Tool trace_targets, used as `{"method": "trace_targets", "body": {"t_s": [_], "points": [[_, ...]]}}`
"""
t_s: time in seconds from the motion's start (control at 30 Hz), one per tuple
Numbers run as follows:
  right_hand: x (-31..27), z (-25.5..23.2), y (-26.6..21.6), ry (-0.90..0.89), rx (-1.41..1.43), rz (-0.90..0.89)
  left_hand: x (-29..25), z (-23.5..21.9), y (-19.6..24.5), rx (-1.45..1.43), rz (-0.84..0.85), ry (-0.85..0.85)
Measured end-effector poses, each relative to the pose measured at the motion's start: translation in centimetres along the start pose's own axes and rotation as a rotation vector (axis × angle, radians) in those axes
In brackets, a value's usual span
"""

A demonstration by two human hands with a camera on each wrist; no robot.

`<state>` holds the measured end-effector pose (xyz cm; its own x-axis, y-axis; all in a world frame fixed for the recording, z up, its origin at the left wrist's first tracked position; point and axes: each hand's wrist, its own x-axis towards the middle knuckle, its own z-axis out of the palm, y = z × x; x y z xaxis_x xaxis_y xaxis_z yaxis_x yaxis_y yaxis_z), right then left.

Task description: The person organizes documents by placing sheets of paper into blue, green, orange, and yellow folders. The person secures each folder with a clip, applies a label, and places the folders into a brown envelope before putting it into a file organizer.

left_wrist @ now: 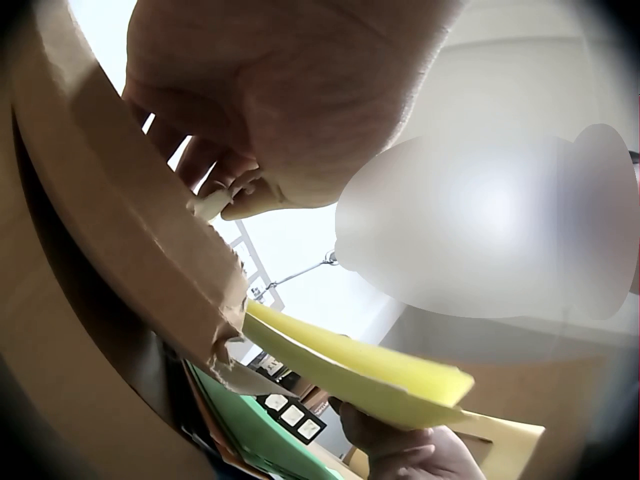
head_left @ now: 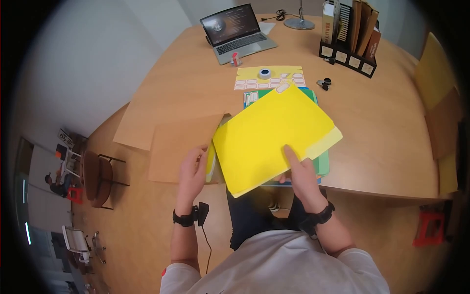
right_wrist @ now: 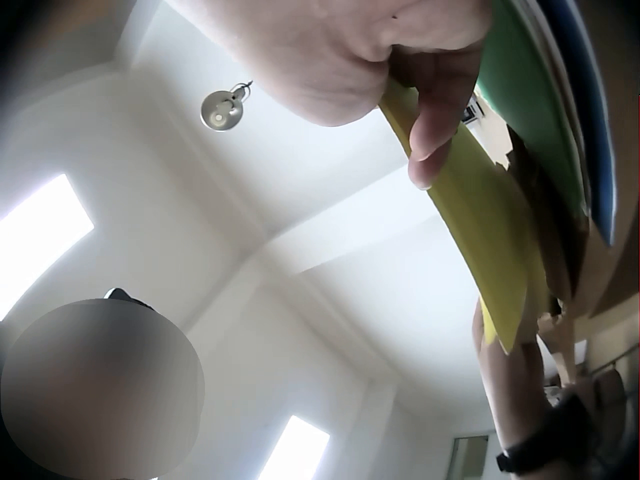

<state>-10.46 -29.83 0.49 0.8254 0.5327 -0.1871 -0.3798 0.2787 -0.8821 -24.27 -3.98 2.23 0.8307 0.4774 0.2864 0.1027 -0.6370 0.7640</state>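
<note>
A yellow folder (head_left: 274, 132) is tilted above the table's front edge. My right hand (head_left: 303, 179) grips its lower edge, thumb on top and fingers beneath. To the left lies a large brown paper envelope (head_left: 178, 142), whose torn edge (left_wrist: 225, 275) my left hand (head_left: 192, 171) pinches at the side facing the folder. Inside that opening a strip of yellow and white (head_left: 211, 161) shows. The folder's left corner overlaps the envelope's mouth; whether they touch is unclear. Green folders (head_left: 323, 164) lie stacked beneath the yellow one, mostly hidden.
Behind the stack are a yellow label sheet (head_left: 245, 74) and a small round white item (head_left: 264, 74). Farther back stand a laptop (head_left: 245, 47), a lamp base (head_left: 299, 23) and a black file holder (head_left: 348, 59) with books. A black clip-like item (head_left: 324, 84) lies at right.
</note>
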Motion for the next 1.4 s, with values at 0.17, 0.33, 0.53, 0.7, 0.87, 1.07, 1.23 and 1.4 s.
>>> {"method": "trace_targets", "body": {"t_s": [0.17, 0.33, 0.53, 0.7, 0.87, 1.07, 1.23, 1.4], "points": [[-0.5, 1.8, 0.3, -0.087, 0.003, 0.11, -0.2, -0.1, 0.1, -0.024, 0.03, -0.008], [-0.6, 2.8, 1.2, -0.138, 0.146, 0.158, -0.3, -0.2, 1.5, -0.023, -0.013, -0.053], [-1.2, 4.0, 3.2, -0.222, 0.167, 0.182, -0.1, 0.4, 2.3, 0.009, 0.042, -0.049], [-2.1, 5.3, 4.4, -0.333, 0.119, 0.257, 0.2, 0.7, 2.6, 0.003, 0.035, -0.088], [-2.3, 3.1, 2.1, -0.292, -0.145, 0.207, 0.1, 0.7, 1.2, -0.146, -0.029, -0.061], [-1.9, 1.7, 2.4, 0.011, 0.078, -0.131, 0.0, 0.5, 2.0, -0.148, -0.063, -0.089], [-1.5, 3.7, 4.0, -0.042, -0.029, -0.159, 0.2, 1.1, 2.3, -0.03, 0.033, -0.115], [-1.2, 5.7, 5.0, -0.191, -0.051, -0.055, 0.2, 1.7, 1.7, 0.025, 0.089, -0.118]]}}
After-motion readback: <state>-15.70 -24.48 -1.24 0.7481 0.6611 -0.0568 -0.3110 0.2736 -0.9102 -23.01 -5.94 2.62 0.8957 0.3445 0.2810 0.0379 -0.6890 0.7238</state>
